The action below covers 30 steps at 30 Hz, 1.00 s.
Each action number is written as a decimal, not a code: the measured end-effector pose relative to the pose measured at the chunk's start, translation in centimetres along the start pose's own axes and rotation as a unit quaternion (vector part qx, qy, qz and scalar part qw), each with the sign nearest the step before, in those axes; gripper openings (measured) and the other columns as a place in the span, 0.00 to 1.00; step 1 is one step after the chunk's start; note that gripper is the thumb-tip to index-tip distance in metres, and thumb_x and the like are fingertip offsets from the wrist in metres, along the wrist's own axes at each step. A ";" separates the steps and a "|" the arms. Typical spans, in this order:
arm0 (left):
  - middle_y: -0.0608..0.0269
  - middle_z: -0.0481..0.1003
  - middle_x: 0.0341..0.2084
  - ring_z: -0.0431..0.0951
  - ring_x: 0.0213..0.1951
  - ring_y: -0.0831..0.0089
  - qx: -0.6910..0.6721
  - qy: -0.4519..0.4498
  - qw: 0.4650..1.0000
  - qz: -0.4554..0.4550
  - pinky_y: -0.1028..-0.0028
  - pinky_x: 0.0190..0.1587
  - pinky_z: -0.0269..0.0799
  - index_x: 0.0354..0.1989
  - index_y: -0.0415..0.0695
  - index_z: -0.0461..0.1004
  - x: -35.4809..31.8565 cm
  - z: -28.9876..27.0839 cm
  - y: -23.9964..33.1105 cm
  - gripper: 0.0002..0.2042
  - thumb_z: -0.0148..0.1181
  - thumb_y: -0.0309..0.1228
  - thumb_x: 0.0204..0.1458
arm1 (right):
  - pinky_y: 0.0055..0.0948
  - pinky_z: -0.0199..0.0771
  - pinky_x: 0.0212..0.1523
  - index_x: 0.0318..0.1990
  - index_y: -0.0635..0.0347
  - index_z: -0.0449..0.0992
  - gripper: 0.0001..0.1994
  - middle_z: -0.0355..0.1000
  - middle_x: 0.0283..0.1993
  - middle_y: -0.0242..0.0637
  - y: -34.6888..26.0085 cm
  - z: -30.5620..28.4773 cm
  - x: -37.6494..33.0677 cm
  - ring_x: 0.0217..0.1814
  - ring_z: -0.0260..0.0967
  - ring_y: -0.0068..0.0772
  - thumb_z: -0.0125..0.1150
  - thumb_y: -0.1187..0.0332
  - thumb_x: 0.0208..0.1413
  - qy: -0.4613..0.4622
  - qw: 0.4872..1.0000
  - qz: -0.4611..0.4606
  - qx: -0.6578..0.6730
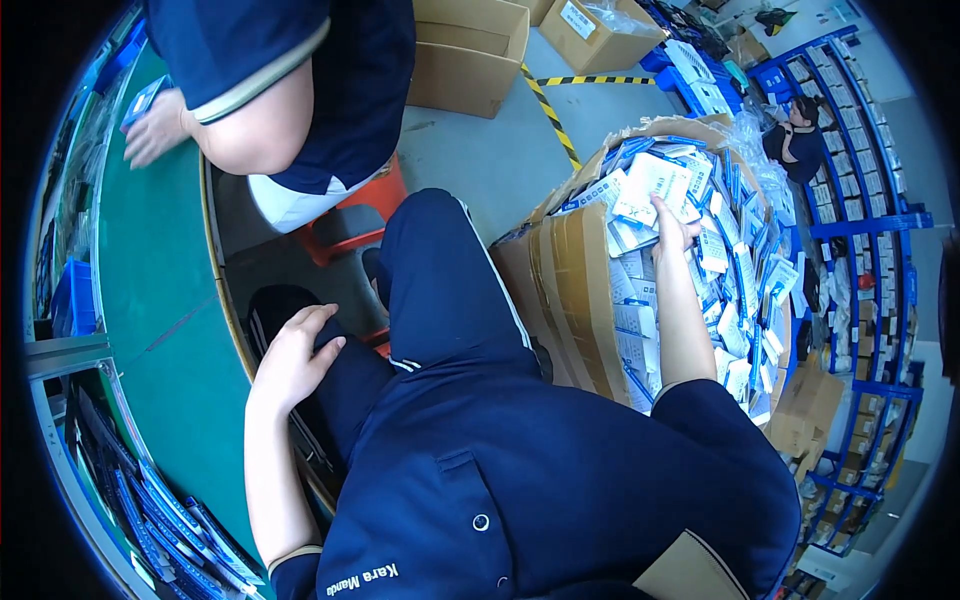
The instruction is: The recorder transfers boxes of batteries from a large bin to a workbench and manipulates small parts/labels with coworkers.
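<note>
My right hand (675, 232) reaches into a large open carton (575, 300) on my right, with its thumb over a flat white package (650, 188). Part of its grip is hidden beneath that package. Many thin white-and-blue packages (735, 285) fill the carton in a loose heap around the hand. My left hand (302, 345) rests on my dark-trousered left thigh, its fingers stretched out and nothing in them. It is close to the edge of the green worktable (160, 290).
At the table's far end a person's hand (158, 130) touches a small blue-and-white box (145, 103). A red stool (340, 220) stands beyond my legs. Dark-blue flat items (175, 525) lie at near left. Behind are cartons (470, 60) and, at right, blue shelves (850, 170).
</note>
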State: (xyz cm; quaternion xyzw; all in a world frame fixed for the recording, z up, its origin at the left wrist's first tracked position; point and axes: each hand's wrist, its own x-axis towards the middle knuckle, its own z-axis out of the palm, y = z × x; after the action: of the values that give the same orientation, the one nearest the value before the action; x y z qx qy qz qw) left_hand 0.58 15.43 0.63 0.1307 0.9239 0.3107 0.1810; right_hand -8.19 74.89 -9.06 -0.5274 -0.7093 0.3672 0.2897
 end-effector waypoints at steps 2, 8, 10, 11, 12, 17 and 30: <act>0.46 0.72 0.53 0.72 0.56 0.51 -0.004 -0.003 1.000 -0.006 0.63 0.59 0.68 0.55 0.36 0.71 -0.3 -0.1 0.3 0.22 0.62 0.28 0.51 | 0.40 0.75 0.55 0.67 0.60 0.45 0.62 0.60 0.63 0.54 -2.3 -0.6 -1.0 0.62 0.65 0.48 0.85 0.59 0.24 0.005 0.997 -0.026 -0.078; 0.46 0.72 0.53 0.72 0.56 0.51 -0.009 -0.021 1.000 0.002 0.63 0.59 0.69 0.55 0.36 0.71 0.0 -0.6 0.8 0.22 0.62 0.28 0.51 | 0.50 0.81 0.46 0.64 0.60 0.49 0.47 0.63 0.59 0.54 1.7 1.4 1.5 0.54 0.72 0.50 0.71 0.87 0.36 -0.084 0.960 -0.019 0.266; 0.46 0.72 0.53 0.72 0.56 0.51 -0.008 -0.025 1.000 0.001 0.63 0.59 0.69 0.55 0.36 0.71 -0.1 -0.6 0.7 0.22 0.62 0.28 0.51 | 0.49 0.82 0.46 0.63 0.60 0.51 0.45 0.66 0.57 0.53 2.3 1.2 1.2 0.53 0.73 0.49 0.71 0.87 0.36 -0.076 0.954 -0.027 0.288; 0.47 0.72 0.53 0.72 0.56 0.51 -0.008 -0.016 1.000 0.002 0.63 0.58 0.69 0.55 0.36 0.71 -0.2 -0.4 0.5 0.22 0.62 0.28 0.51 | 0.48 0.82 0.46 0.62 0.61 0.53 0.43 0.68 0.55 0.52 2.9 0.8 1.0 0.52 0.73 0.48 0.71 0.87 0.36 -0.067 0.948 -0.035 0.310; 0.47 0.72 0.53 0.72 0.56 0.51 -0.009 -0.004 1.000 -0.004 0.63 0.58 0.69 0.55 0.36 0.71 -0.6 -0.2 0.3 0.21 0.62 0.28 0.51 | 0.46 0.83 0.44 0.60 0.63 0.57 0.38 0.71 0.51 0.51 2.3 0.1 -0.4 0.50 0.75 0.48 0.69 0.87 0.39 -0.066 0.941 0.007 0.332; 0.47 0.71 0.54 0.72 0.56 0.51 -0.014 0.015 1.000 0.018 0.62 0.59 0.68 0.54 0.37 0.72 -0.2 -0.2 0.6 0.20 0.62 0.28 0.51 | 0.41 0.80 0.49 0.57 0.63 0.61 0.31 0.71 0.53 0.50 1.0 -6.8 -4.1 0.52 0.74 0.44 0.65 0.86 0.44 -0.100 0.907 -0.056 0.406; 0.43 0.49 0.68 0.54 0.68 0.50 -0.362 0.085 0.876 0.308 0.58 0.68 0.53 0.72 0.40 0.40 7.0 0.8 15.4 0.63 0.80 0.48 0.30 | 0.36 0.68 0.60 0.63 0.65 0.56 0.39 0.68 0.56 0.43 -10.1 -12.0 -19.2 0.57 0.69 0.39 0.69 0.79 0.41 -0.558 0.675 -0.264 0.405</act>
State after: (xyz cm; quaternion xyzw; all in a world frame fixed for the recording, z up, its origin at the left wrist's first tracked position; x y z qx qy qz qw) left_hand -3.37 30.23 7.88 0.3074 0.6717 0.6733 0.0318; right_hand 1.26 57.32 5.53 0.1538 -0.6307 0.7526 0.1105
